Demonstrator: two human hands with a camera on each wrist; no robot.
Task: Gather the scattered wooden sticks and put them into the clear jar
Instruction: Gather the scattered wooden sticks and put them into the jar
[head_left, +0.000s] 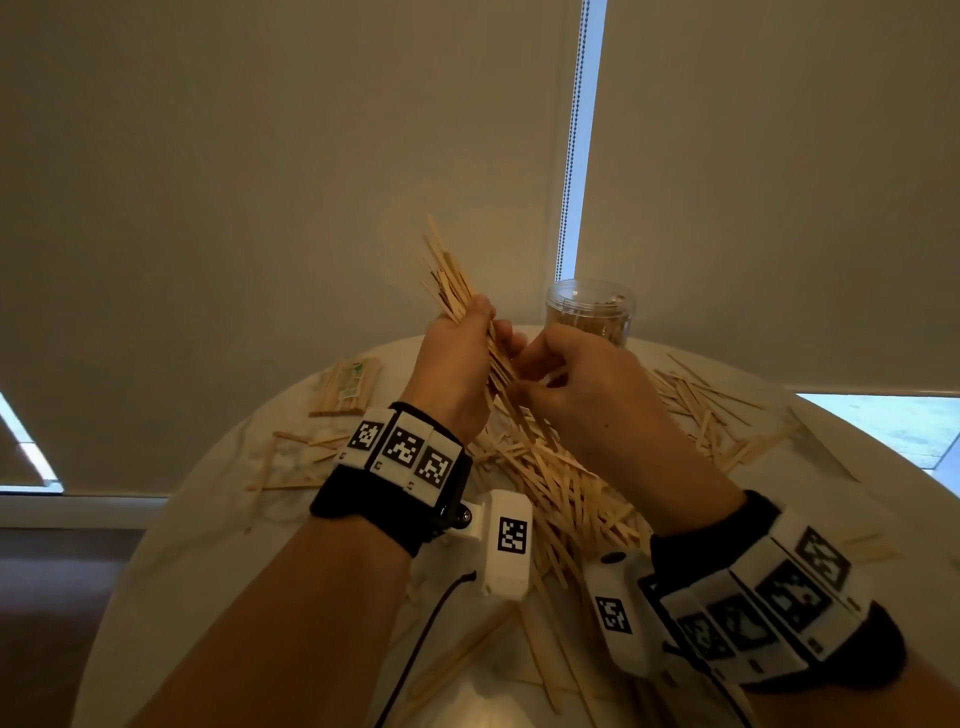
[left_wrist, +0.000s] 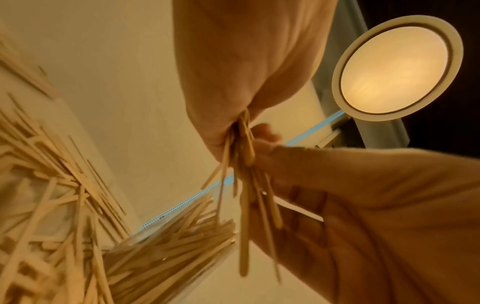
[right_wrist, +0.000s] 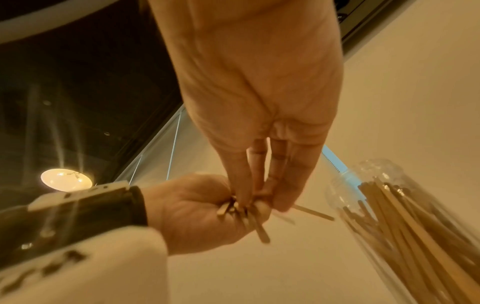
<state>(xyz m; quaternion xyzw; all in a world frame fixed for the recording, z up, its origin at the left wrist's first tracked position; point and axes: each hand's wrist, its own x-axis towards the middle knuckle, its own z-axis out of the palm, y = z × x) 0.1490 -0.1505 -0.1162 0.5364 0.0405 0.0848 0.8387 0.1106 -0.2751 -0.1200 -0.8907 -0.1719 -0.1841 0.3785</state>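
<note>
Nearest the viewer, loose wooden sticks (head_left: 550, 488) lie scattered in a heap across the round white table (head_left: 208, 519), spreading from the near edge toward the middle and off to the right. Both wrists carry black bands with white marker blocks. Above the heap, the two hands meet at the centre of the table. The left hand (head_left: 457, 364) is raised, its fingers curled tightly round a bundle of sticks (head_left: 449, 278) whose upper ends fan out up and to the left while the lower ends hang below the palm. The right hand (head_left: 576, 384) is pressed against the left, its fingertips (right_wrist: 280, 203) pinching the lower part of the same bundle; in the right wrist view one stick (right_wrist: 314, 212) juts sideways from between those fingers. At the table's far left lies a wrapped pack of sticks (head_left: 348, 387) with a green label. At the far edge, just beyond the right hand, the clear jar (head_left: 589, 309) stands upright and open, already partly filled with sticks. Behind the table hang pale roller blinds (head_left: 260, 182) with a bead chain (head_left: 571, 140).
</note>
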